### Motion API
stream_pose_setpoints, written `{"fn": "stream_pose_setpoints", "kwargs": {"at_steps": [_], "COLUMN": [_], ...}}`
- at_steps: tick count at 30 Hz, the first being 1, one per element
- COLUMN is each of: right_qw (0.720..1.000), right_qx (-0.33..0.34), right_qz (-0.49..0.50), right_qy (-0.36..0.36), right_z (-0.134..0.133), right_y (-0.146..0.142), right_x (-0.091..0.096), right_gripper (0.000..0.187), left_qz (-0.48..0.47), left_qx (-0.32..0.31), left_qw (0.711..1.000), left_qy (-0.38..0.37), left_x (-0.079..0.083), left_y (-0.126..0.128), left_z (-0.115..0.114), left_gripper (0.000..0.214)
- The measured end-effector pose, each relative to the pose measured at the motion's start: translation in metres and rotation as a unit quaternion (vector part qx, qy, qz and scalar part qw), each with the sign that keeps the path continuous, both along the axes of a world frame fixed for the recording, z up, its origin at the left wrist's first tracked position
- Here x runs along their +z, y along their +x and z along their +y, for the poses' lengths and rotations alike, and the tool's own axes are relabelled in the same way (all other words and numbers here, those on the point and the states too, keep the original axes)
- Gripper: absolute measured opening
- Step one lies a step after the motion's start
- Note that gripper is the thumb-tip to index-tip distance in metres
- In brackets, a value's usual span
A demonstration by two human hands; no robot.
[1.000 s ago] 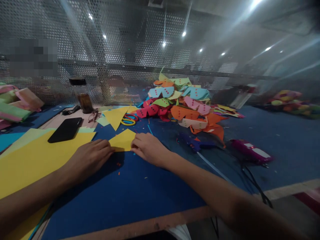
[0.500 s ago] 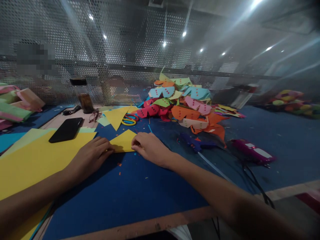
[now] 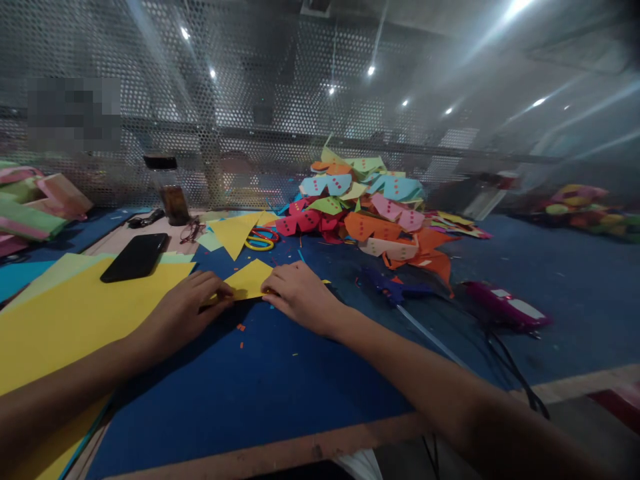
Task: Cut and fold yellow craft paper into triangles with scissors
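A folded piece of yellow paper (image 3: 249,280), its peak pointing away from me, lies on the blue table top between my hands. My left hand (image 3: 195,300) is closed on its left end, with the fingers curled over the near edge. At the other end, the fingertips of my right hand (image 3: 295,290) pinch the paper, and a small yellow tip shows beyond the knuckles. Just behind lie another yellow paper triangle (image 3: 234,233) and scissors (image 3: 261,240) with red and yellow handles.
Left of me, large yellow sheets (image 3: 65,313) lie under a black phone (image 3: 135,257). A lidded bottle (image 3: 173,197) stands behind. Many-coloured cut paper shapes (image 3: 380,227) are heaped at the back. On the right are a dark blue glue gun (image 3: 395,287), a purple device (image 3: 505,307) and cables.
Both hands keep hold of the yellow paper. My left fingers have curled more around its left end and shifted slightly right. A yellow tip now shows past my right hand.
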State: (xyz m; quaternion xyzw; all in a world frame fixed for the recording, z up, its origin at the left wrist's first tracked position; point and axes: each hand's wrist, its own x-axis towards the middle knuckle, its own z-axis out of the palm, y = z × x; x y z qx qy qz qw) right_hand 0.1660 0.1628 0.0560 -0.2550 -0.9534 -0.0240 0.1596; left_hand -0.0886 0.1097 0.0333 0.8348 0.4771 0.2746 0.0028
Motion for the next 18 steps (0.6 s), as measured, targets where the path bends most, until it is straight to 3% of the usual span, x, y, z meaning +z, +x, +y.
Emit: {"fn": "stream_pose_setpoints", "kwargs": {"at_steps": [10,18], "right_qw": [0.999,0.997], "right_qx": [-0.014,-0.02], "right_qz": [-0.021,-0.017], "right_qy": [-0.026,-0.07], "right_z": [-0.0014,-0.0014], "right_y": [0.0,0.0011], "right_x": [-0.001,0.0011], "right_gripper": [0.013,0.014], "left_qz": [0.034,0.032], "left_qx": [-0.027,-0.023], "left_qw": [0.999,0.999], "left_qy": [0.025,0.002], "left_x": [-0.0006,-0.0001], "left_y": [-0.0027,-0.0031], "left_z": [-0.0025,-0.0038], "left_gripper": [0.028,0.03]}}
